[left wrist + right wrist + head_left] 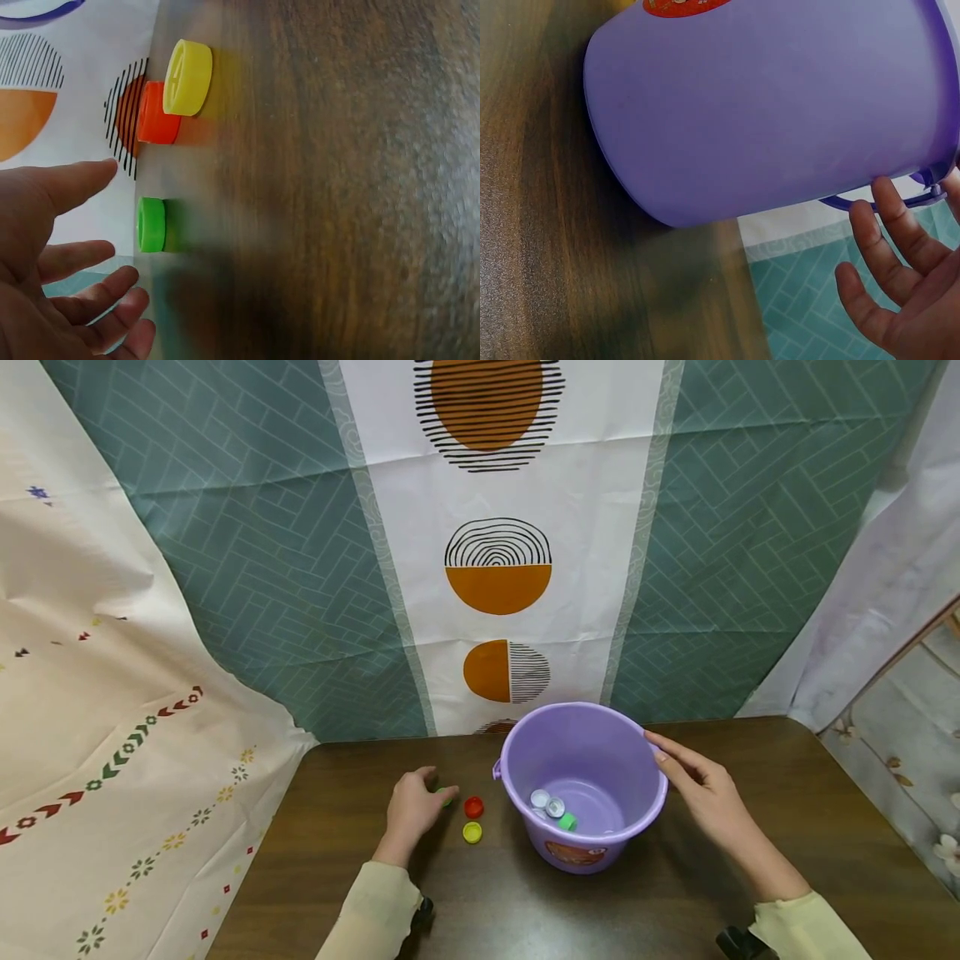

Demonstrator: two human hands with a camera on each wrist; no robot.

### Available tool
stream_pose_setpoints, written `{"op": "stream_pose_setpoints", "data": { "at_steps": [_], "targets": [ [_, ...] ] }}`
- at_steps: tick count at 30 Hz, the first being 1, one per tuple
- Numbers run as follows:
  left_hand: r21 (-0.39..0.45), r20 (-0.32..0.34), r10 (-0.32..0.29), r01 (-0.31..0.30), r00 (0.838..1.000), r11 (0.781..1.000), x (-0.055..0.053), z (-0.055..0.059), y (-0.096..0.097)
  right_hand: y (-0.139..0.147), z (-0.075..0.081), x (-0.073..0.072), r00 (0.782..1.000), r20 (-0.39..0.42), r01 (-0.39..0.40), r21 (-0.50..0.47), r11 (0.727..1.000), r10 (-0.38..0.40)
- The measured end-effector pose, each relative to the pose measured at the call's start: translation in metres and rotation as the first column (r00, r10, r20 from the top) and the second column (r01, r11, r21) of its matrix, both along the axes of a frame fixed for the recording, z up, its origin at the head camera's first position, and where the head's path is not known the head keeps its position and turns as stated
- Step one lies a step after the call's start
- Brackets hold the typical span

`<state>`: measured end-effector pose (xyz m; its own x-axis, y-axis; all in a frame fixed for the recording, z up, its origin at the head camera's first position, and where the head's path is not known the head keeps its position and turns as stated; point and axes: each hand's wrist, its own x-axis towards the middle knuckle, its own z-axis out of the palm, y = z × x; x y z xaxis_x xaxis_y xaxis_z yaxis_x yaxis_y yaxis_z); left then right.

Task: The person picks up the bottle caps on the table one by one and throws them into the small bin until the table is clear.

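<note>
A purple bucket (577,856) stands upright on the table. At its right rim my right hand (708,793) holds on with thumb and forefinger, while other fingers (900,232) lie along the outside near the handle (922,201). White or clear caps (555,807) and a green cap (567,822) lie inside the bucket. Left of it, my left hand (414,806) reaches over another green bottle cap (151,225), thumb and fingers spread around it with a visible gap. A red cap (473,807) and a yellow cap (472,832) lie between that hand and the bucket.
The brown wooden table (315,877) meets a green and white patterned cloth (300,568) at its back edge. A cream cloth (112,710) hangs along the left, and a pale flowered cloth (900,752) along the right.
</note>
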<state>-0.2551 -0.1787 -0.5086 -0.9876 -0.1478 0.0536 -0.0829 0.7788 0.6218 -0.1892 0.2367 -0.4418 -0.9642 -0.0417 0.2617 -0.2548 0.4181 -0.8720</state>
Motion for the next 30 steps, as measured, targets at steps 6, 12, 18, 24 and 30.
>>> {"op": "stream_pose_setpoints", "data": {
  "at_steps": [6, 12, 18, 24, 30],
  "targets": [
    [-0.052, 0.043, -0.020, 0.023, 0.999, 0.998, -0.0006, -0.0014, 0.0008, -0.0003, 0.0008, -0.0008, 1.000, 0.002, -0.010, -0.007, 1.000, 0.010],
    [-0.110, 0.068, -0.025, 0.032, 0.997, 0.993, -0.0010, -0.0009, 0.0031, 0.0007, 0.0000, -0.0010, 1.000, -0.002, -0.007, -0.013, 1.000, 0.007],
    [-0.149, 0.087, -0.011, 0.024, 0.996, 0.989, -0.0008, -0.0014, 0.0058, 0.0008, -0.0010, -0.0005, 1.000, 0.000, 0.014, 0.018, 1.000, -0.014],
    [-0.162, 0.090, -0.008, 0.022, 0.996, 0.986, -0.0014, -0.0035, 0.0070, 0.0007, -0.0014, -0.0004, 1.000, -0.002, 0.024, 0.027, 0.999, -0.024],
    [-0.177, 0.085, 0.000, 0.015, 0.996, 0.984, -0.0004, -0.0026, 0.0085, 0.0005, -0.0015, -0.0006, 1.000, 0.005, 0.014, 0.010, 1.000, -0.014]
  ]
}}
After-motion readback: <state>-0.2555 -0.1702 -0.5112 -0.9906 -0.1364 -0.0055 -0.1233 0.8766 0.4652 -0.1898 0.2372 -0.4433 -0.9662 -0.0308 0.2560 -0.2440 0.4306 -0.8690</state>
